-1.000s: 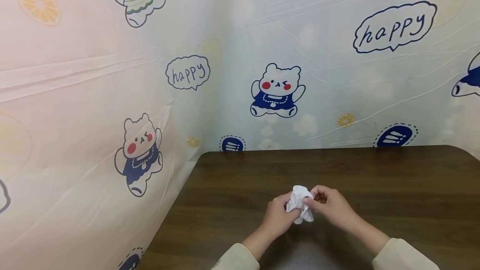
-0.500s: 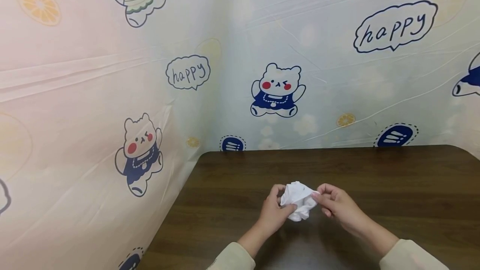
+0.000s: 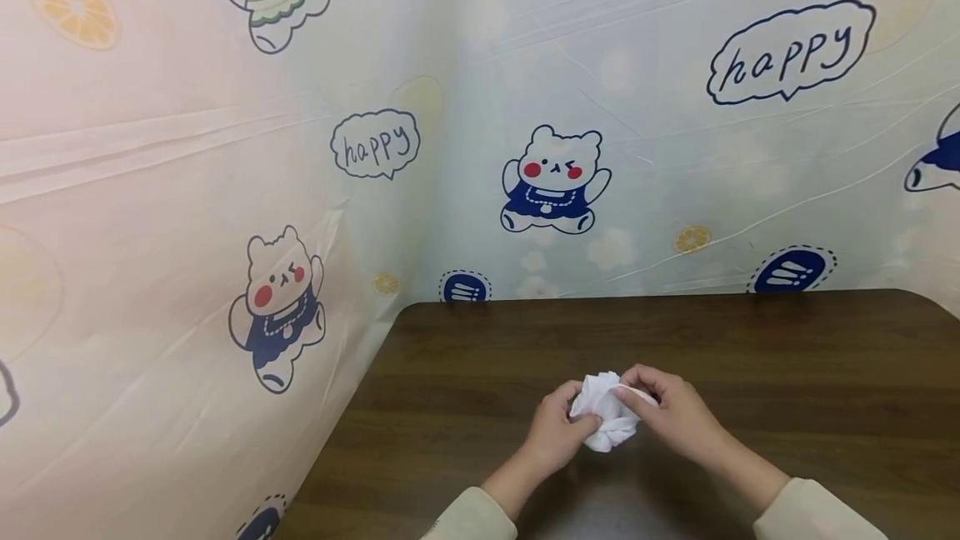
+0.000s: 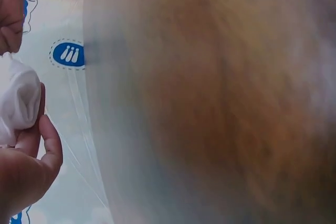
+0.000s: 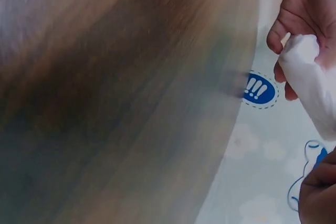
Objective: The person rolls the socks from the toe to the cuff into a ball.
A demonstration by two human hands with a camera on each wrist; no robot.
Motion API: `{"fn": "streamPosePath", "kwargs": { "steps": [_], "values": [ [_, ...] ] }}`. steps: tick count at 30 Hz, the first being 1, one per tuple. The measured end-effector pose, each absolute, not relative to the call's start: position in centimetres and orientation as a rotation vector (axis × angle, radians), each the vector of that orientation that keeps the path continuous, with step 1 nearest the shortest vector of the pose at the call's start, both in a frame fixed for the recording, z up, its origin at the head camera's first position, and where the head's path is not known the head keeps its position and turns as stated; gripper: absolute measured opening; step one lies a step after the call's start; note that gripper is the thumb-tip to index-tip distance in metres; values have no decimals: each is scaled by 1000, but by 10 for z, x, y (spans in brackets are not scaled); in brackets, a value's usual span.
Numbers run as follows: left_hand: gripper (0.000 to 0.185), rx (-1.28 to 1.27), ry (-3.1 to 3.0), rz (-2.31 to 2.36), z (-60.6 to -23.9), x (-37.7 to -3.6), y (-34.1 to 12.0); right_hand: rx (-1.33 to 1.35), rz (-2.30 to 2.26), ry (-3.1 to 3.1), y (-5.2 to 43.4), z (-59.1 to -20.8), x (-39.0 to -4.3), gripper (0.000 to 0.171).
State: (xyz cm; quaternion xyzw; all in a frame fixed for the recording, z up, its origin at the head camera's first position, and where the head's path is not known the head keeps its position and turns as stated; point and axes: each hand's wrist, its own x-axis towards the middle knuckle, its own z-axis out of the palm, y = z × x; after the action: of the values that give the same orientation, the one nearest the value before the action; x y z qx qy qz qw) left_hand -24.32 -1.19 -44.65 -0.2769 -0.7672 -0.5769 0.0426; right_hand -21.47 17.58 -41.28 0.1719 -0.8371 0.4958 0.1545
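A crumpled white cloth is held above the dark table, between both hands; whether it is fabric or soft paper is hard to tell. From its left side my left hand grips it, thumb in front and fingers behind. My right hand pinches an edge of it on the right between thumb and fingers. The left wrist view shows the white cloth bunched beside the left fingers. In the right wrist view, the cloth hangs in a folded strip between the two hands.
A dark brown wooden table lies beneath the hands. Behind and to the left hangs a pale curtain printed with bears, orange slices and "happy" bubbles. It meets the table's far and left edges.
The cloth was first bunched small, then spread wider as the right hand drew its edge rightward. Now the right hand is back closer to the left, its fingers over the cloth's upper right.
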Motion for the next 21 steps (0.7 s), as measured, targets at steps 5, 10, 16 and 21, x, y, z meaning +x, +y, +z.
{"fn": "streamPosePath", "kwargs": {
  "steps": [5, 10, 16, 21],
  "values": [
    [27, -868, -2406, -1858, -446, -242, -10, 559, 1296, -2388, 174, -409, -217, 5],
    [25, -948, -2409, -2012, -449, -239, -9, 620, 1320, -2404, 176, -408, -220, 6],
    [28, -959, -2350, -2227, -455, -236, -11, 706, 1395, -2373, 176, -410, -223, 8],
    [26, -1047, -2316, -2296, -447, -233, -10, 700, 1356, -2351, 177, -412, -221, 8]
  ]
}}
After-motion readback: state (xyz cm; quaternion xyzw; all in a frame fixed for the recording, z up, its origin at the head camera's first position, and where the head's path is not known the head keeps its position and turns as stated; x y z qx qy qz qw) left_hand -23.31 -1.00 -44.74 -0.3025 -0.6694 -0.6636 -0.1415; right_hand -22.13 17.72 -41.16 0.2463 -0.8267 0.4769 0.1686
